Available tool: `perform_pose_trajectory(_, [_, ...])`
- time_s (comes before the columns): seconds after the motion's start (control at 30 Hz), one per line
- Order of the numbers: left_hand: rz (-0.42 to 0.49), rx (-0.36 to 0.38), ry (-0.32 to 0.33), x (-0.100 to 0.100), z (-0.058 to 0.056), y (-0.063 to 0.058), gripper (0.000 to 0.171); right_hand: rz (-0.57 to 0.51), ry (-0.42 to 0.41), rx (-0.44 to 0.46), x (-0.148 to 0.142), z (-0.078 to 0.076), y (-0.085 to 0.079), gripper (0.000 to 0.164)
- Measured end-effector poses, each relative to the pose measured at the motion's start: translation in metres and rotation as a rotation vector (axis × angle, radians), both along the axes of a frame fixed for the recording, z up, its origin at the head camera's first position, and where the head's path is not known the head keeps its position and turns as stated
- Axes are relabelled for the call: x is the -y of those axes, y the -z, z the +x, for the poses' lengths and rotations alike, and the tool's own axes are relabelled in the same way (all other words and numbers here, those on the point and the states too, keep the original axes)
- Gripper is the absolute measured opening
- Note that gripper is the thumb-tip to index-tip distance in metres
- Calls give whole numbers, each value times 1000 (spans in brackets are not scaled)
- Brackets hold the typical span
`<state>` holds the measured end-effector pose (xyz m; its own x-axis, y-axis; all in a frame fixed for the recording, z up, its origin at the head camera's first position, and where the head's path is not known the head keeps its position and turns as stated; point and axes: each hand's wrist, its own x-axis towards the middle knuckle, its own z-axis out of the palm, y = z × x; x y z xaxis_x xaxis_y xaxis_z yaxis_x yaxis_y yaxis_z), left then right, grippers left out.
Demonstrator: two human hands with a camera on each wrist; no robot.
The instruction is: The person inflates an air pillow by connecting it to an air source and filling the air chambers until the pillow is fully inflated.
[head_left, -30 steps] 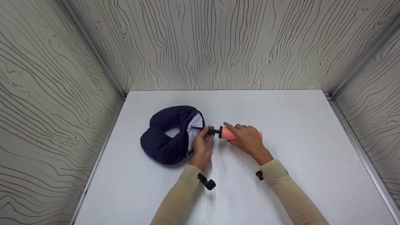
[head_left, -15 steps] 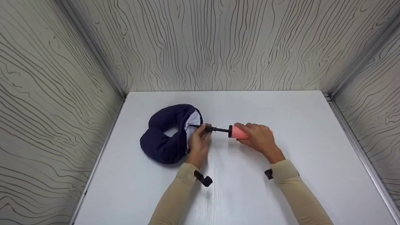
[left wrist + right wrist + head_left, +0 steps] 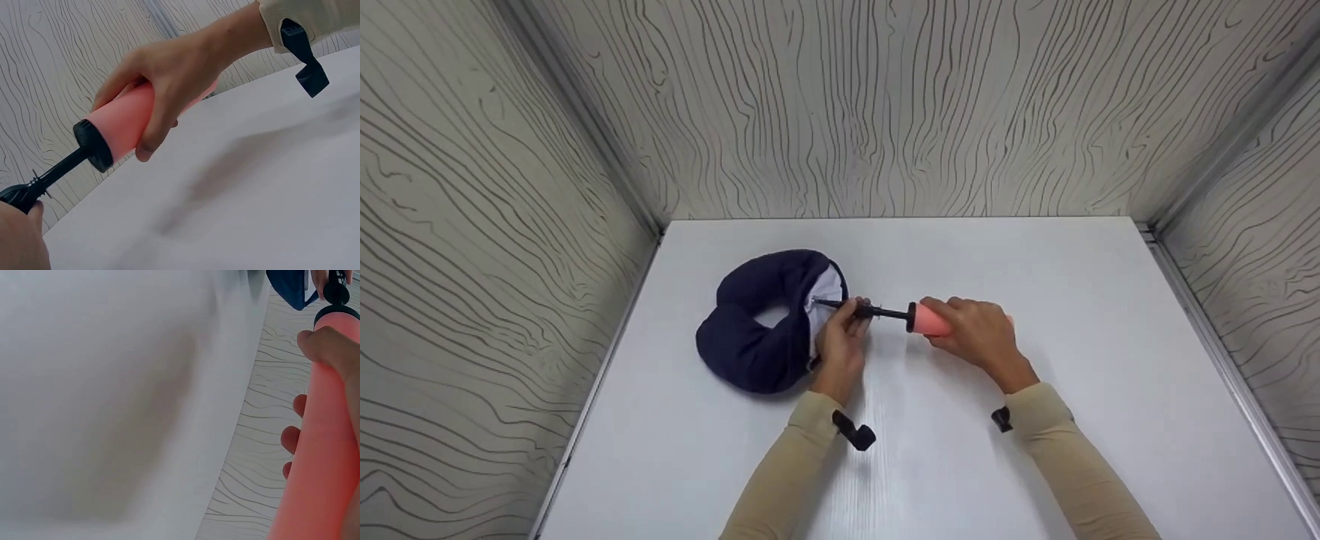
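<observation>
A navy neck pillow [image 3: 750, 352] lies on the white table, its right side unzipped to show a white lining [image 3: 825, 289]. Pointing into that lining is the black nozzle of a hand pump [image 3: 931, 319] with a coral barrel. My left hand [image 3: 842, 345] holds the pump's black handle end beside the pillow's opening. Fingers and thumb of my right hand [image 3: 979, 334] wrap round the coral barrel, also plain in the left wrist view. Between the hands a stretch of black rod [image 3: 64, 167] shows. The right wrist view has the barrel [image 3: 320, 433] large, the pillow [image 3: 289, 287] at the top edge.
The white table [image 3: 1072, 300] is bounded by wood-grain panels [image 3: 885, 112] at the back and both sides. Metal rails [image 3: 1222, 337] run along its edges. A black wrist mount [image 3: 855, 431] sticks out from the left sleeve.
My right hand drew the coral barrel rightward away from my left hand, baring more black rod. Over the last half second it has come slightly back left. The pillow shifted a little left.
</observation>
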<state>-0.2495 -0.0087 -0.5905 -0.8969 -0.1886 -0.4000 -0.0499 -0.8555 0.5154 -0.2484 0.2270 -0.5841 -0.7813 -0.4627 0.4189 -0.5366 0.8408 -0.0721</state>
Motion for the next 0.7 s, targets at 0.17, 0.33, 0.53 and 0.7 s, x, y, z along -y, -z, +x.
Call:
perform_pose_trajectory(0.17, [-10, 1, -14, -10, 2, 1, 9, 0, -16, -60, 16, -4, 3, 59])
perform_pose_trajectory(0.33, [-19, 1, -3, -12, 4, 1, 9, -6, -46, -79, 23, -6, 4, 58])
perform_pose_trajectory(0.53, [-33, 17, 9, -5, 1, -2, 11, -11, -29, -51, 13, -4, 4, 58])
perform_pose_trajectory(0.7, [-14, 37, 9, 2, -2, -3, 14, -22, -1, -7, 0, 0, 5, 58])
